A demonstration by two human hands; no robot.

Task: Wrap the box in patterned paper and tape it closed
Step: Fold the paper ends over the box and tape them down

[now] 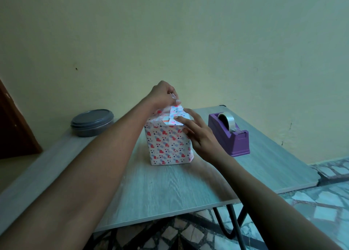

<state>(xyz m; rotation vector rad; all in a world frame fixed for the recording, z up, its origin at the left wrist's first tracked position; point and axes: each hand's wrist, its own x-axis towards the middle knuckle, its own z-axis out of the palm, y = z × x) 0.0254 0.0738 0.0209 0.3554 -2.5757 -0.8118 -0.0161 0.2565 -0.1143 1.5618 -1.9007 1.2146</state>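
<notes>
Left hand (164, 95) pinching top paper flap (176, 111) upright for folding; right hand (196, 134), fingers extended, pressing fold against box (168, 142), keeping crease.

box (167, 142): matt paper wrap printed with red and blue hearts
table (160, 185): pale grey wood-grain top, matt; thin dark metal legs
tape dispenser (229, 134): purple plastic, dull sheen
tape roll (227, 121): clear, glossy
container (92, 122): grey plastic, smooth lid
</notes>
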